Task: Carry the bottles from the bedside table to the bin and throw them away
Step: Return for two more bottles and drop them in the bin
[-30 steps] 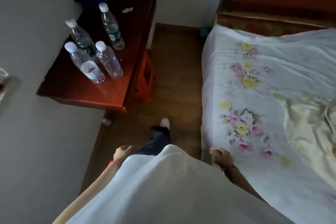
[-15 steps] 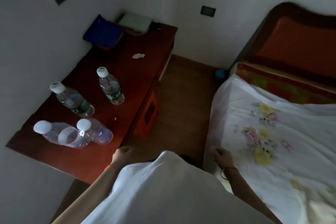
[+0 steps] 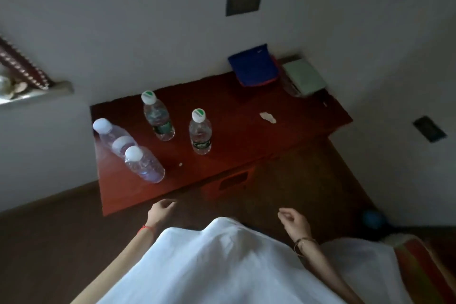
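Note:
Several clear plastic bottles stand on the dark red bedside table (image 3: 246, 138). Two with green-marked caps (image 3: 158, 116) (image 3: 200, 132) are near its middle. Two with plain white caps (image 3: 112, 134) (image 3: 144, 164) stand close together at its left end. My left hand (image 3: 160, 210) hovers just off the table's near edge, below the white-capped pair, empty with fingers loosely curled. My right hand (image 3: 293, 221) is further right over the floor, also empty and loosely curled. No bin is in view.
A blue pouch (image 3: 254, 65) and a pale green box (image 3: 304, 76) lie at the table's far right, with a small white scrap (image 3: 267, 117) nearby. An orange crate (image 3: 229, 180) sits under the table. A blue ball (image 3: 373, 219) and the bed corner (image 3: 419, 264) are at right.
The view has swung left and closer, so the table now lies straight ahead and the bed has slid off to the right. Both hands have come up in front of me, still empty.

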